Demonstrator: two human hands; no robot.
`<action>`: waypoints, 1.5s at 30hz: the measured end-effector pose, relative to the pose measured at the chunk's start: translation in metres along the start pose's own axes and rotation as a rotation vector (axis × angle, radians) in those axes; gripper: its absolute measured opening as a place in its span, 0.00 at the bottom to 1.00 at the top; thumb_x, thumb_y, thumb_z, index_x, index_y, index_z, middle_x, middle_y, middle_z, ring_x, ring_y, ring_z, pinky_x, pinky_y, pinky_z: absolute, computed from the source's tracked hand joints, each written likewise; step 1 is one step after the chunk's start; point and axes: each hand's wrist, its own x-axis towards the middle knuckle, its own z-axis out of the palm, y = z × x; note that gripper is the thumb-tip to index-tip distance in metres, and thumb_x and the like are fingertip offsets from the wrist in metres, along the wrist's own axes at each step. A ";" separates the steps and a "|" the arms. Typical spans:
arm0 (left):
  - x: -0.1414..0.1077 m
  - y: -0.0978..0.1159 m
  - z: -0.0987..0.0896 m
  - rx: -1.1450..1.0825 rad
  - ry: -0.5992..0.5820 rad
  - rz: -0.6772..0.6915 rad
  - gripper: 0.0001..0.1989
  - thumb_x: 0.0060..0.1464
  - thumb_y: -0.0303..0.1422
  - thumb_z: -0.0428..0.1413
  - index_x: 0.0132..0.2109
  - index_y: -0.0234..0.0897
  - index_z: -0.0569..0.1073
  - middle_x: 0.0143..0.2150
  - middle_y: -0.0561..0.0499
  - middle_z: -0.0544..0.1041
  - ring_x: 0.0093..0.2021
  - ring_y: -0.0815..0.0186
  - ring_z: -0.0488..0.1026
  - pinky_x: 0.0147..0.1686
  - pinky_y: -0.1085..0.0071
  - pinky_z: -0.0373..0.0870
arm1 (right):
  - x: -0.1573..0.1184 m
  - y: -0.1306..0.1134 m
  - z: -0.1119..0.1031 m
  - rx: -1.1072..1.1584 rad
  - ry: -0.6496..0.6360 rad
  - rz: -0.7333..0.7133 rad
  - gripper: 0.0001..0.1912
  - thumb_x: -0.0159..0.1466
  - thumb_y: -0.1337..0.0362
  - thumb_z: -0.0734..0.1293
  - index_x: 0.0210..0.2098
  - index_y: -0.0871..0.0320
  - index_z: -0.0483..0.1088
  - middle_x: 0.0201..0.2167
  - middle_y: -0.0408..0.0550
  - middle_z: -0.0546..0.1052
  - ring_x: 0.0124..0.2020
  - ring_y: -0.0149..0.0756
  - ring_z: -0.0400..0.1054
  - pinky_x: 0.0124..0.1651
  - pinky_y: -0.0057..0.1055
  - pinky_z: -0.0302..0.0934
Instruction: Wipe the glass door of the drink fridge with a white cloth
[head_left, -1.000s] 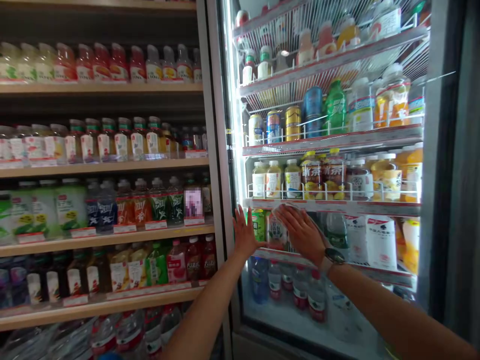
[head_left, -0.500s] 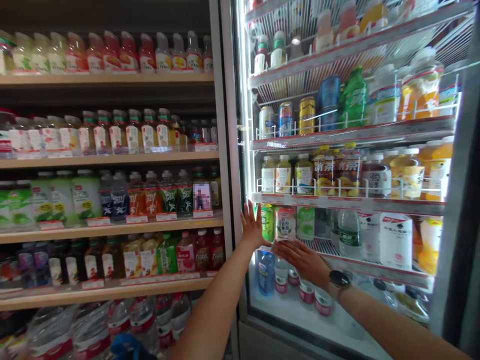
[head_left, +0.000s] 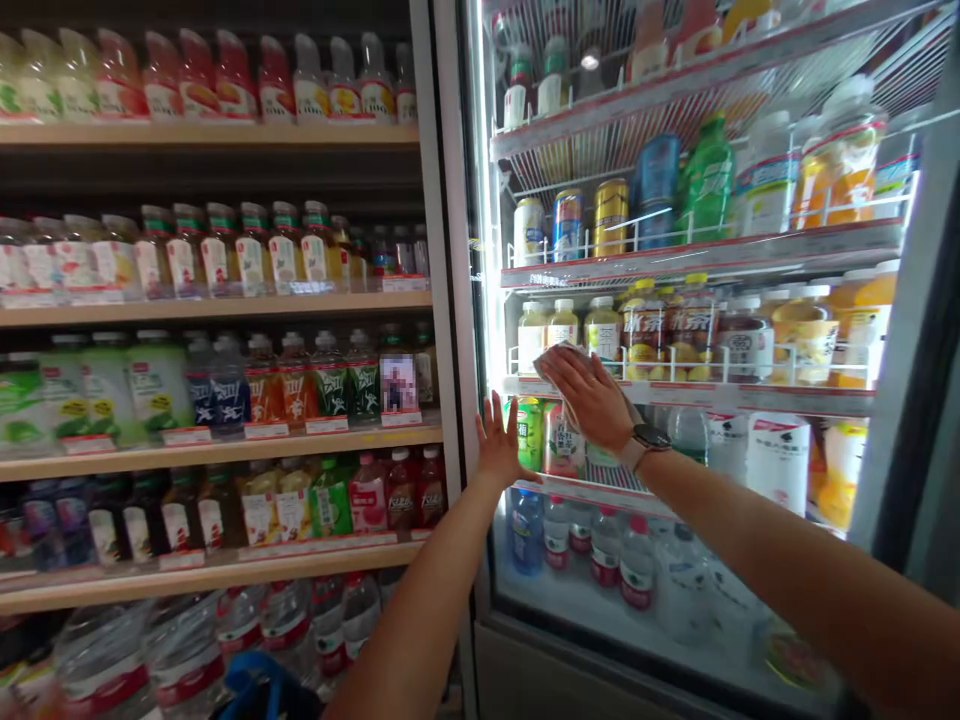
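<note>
My right hand (head_left: 589, 395) presses a pale, thin cloth (head_left: 559, 358) flat against the glass door of a drinks fridge (head_left: 592, 590), at about the height of the shelf edge inside. My left hand (head_left: 499, 440) rests on the same glass near its left edge with the fingers spread, holding nothing. A watch (head_left: 649, 440) sits on my right wrist. Behind the glass stand bottled drinks and cans on wire shelves with red price strips.
The fridge's metal door frame (head_left: 450, 300) stands left of my left hand. Open wooden shelves (head_left: 210, 310) of bottled drinks fill the left side. Large water bottles (head_left: 184, 660) and a blue handle (head_left: 259, 690) lie low at bottom left.
My right hand has moved up the glass with the cloth, after dropping lower half a second ago. My left hand stays in about the same place, and the view has shifted slightly.
</note>
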 end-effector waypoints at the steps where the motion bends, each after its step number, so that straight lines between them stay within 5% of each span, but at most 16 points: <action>1: 0.000 0.000 0.001 0.003 -0.003 -0.002 0.80 0.25 0.59 0.69 0.71 0.35 0.26 0.73 0.28 0.27 0.71 0.38 0.25 0.65 0.35 0.38 | -0.005 -0.004 0.002 0.010 -0.019 -0.021 0.36 0.65 0.73 0.57 0.71 0.58 0.46 0.71 0.52 0.55 0.71 0.43 0.46 0.71 0.50 0.41; 7: -0.001 0.001 0.001 0.026 0.021 0.013 0.79 0.26 0.58 0.69 0.72 0.33 0.29 0.73 0.27 0.29 0.71 0.38 0.24 0.65 0.35 0.38 | -0.055 -0.032 0.018 0.074 -0.109 -0.146 0.40 0.63 0.76 0.57 0.72 0.58 0.42 0.70 0.50 0.58 0.70 0.42 0.48 0.69 0.47 0.47; 17: -0.003 -0.006 0.002 0.046 0.018 0.057 0.78 0.27 0.54 0.71 0.72 0.33 0.31 0.73 0.26 0.30 0.72 0.38 0.26 0.66 0.37 0.38 | -0.130 -0.069 0.042 0.068 -0.157 -0.230 0.38 0.58 0.78 0.58 0.69 0.62 0.53 0.68 0.49 0.62 0.67 0.40 0.54 0.65 0.43 0.54; 21: -0.003 -0.006 0.006 0.059 0.028 0.055 0.78 0.26 0.55 0.71 0.72 0.32 0.31 0.73 0.26 0.30 0.71 0.38 0.25 0.66 0.37 0.38 | -0.117 -0.063 0.038 0.057 -0.131 -0.252 0.35 0.61 0.78 0.58 0.67 0.59 0.56 0.67 0.46 0.63 0.66 0.38 0.55 0.67 0.43 0.50; 25: -0.001 -0.007 0.010 0.050 0.039 0.042 0.79 0.25 0.57 0.70 0.72 0.33 0.30 0.73 0.27 0.31 0.71 0.38 0.25 0.66 0.37 0.39 | -0.064 -0.043 0.024 0.053 -0.084 -0.218 0.34 0.64 0.75 0.58 0.69 0.59 0.52 0.68 0.47 0.61 0.68 0.38 0.51 0.70 0.43 0.44; 29: -0.002 -0.008 0.008 0.021 0.033 0.045 0.78 0.26 0.57 0.70 0.72 0.36 0.29 0.73 0.29 0.29 0.72 0.40 0.25 0.66 0.37 0.41 | -0.008 -0.025 0.012 0.020 -0.020 -0.039 0.34 0.66 0.74 0.57 0.70 0.59 0.49 0.70 0.50 0.57 0.70 0.40 0.47 0.72 0.47 0.37; 32: -0.003 -0.008 0.004 0.006 0.021 0.051 0.77 0.28 0.57 0.69 0.72 0.36 0.29 0.73 0.29 0.28 0.72 0.40 0.25 0.66 0.36 0.40 | 0.007 -0.026 0.013 0.011 -0.014 0.082 0.33 0.66 0.71 0.57 0.70 0.61 0.49 0.71 0.52 0.54 0.71 0.43 0.44 0.72 0.49 0.37; 45: -0.007 -0.009 0.008 0.075 0.068 0.069 0.74 0.31 0.57 0.68 0.72 0.33 0.32 0.73 0.29 0.29 0.72 0.42 0.26 0.67 0.40 0.41 | -0.093 -0.081 0.047 0.060 -0.126 -0.115 0.38 0.63 0.75 0.59 0.71 0.62 0.46 0.70 0.51 0.57 0.70 0.42 0.49 0.68 0.46 0.51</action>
